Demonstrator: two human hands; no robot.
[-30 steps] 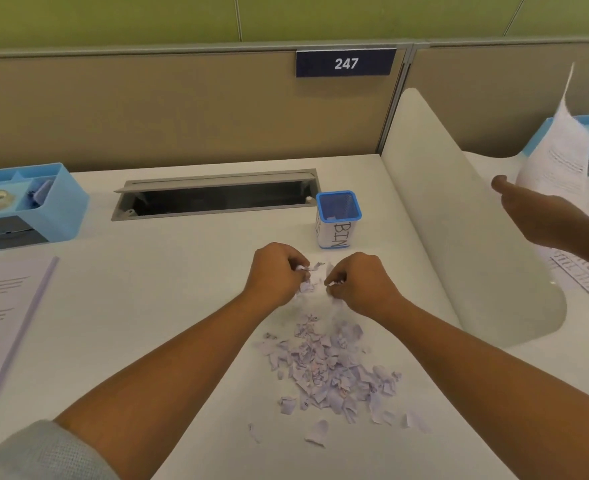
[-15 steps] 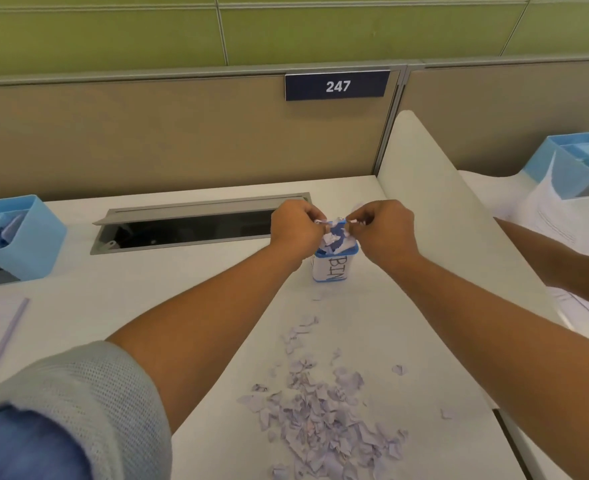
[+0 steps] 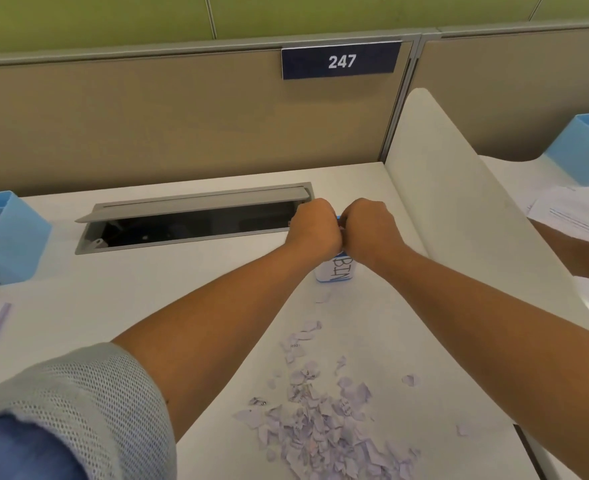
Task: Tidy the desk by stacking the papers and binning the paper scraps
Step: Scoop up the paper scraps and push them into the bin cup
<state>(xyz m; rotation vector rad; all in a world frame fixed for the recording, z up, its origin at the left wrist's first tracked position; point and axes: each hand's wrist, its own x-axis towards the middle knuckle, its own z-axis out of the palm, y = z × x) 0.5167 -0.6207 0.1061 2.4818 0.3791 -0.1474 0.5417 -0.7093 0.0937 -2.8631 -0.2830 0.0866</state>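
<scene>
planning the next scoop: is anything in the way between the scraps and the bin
Nothing visible: only bare desk and a few strays lie between the scraps and the bin. The left hand and right hand cover the bin's mouth, though.

"247" sign (image 3: 341, 60) on partition (image 3: 147, 126) @ 12. Open cable hatch (image 3: 196, 223) @ 11. Blue box (image 3: 9, 237) @ 9, 2nd blue box (image 3: 586, 150) @ 2.

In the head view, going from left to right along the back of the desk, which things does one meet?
Left blue box → cable slot → left hand → right hand → divider → right blue box.
</scene>
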